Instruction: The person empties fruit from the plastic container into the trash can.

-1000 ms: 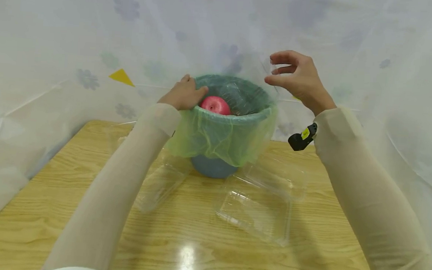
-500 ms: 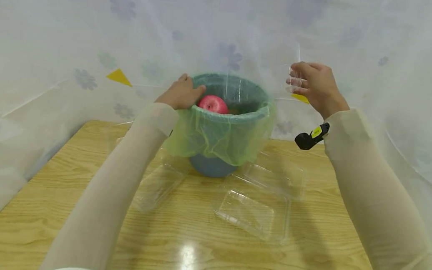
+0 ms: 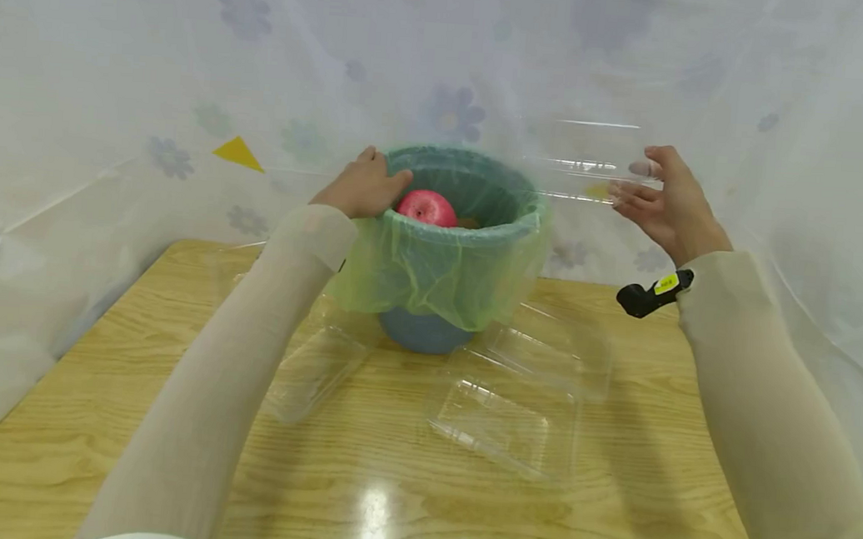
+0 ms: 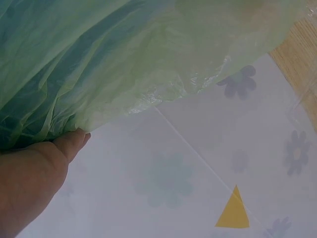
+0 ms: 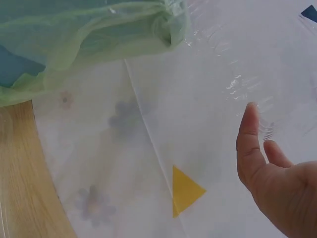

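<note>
A blue bin [image 3: 423,336] lined with a green bag [image 3: 431,274] stands at the back of the wooden table [image 3: 385,500]. A red apple [image 3: 426,208] lies inside it. My left hand [image 3: 365,185] grips the bin's near-left rim, thumb over the edge; in the left wrist view the thumb [image 4: 69,144] presses the bag [image 4: 124,59]. My right hand [image 3: 665,204] is raised to the right of the bin and pinches a clear plastic container [image 3: 585,159] between thumb and fingers. In the right wrist view that container [image 5: 233,64] shows above the thumb [image 5: 250,144].
An open clear clamshell box [image 3: 519,409] lies on the table in front of the bin, and another clear tray [image 3: 319,370] lies under my left forearm. A white flowered sheet [image 3: 112,113] hangs behind and at both sides.
My right hand has moved from above the bin's right rim out to the right and lower, turning the clear container from upright to lying level. The left hand has stayed on the rim.
</note>
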